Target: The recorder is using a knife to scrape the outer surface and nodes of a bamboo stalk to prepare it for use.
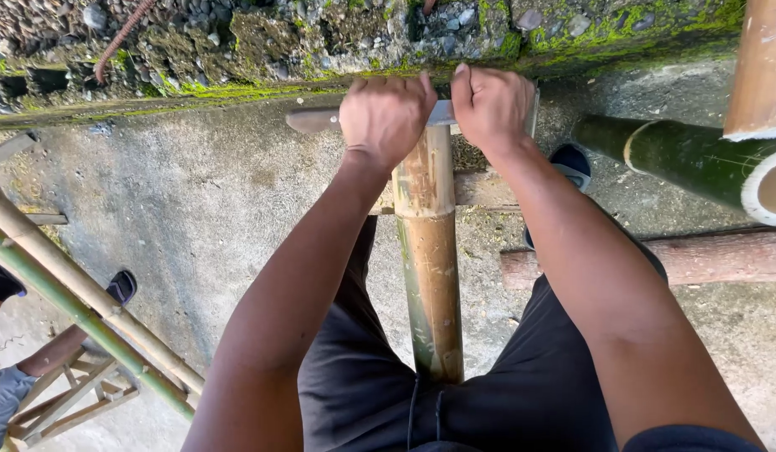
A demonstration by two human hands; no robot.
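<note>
A brown and green bamboo pole [430, 259] runs from between my legs up toward a mossy stone wall. Across its far end lies a flat metal blade [313, 120], set crosswise. My left hand [386, 117] is closed over the blade just left of the pole. My right hand [491, 105] is closed over the blade's other end, right of the pole. The pole's far end rests on a wooden beam [480, 190].
A mossy stone wall [262, 42] stands ahead. Thick green bamboo [698, 159] and a log [706, 255] lie at right. Thin bamboo poles [78, 301] slant at left, near another person's sandalled foot [120, 287] and a wooden frame [61, 398].
</note>
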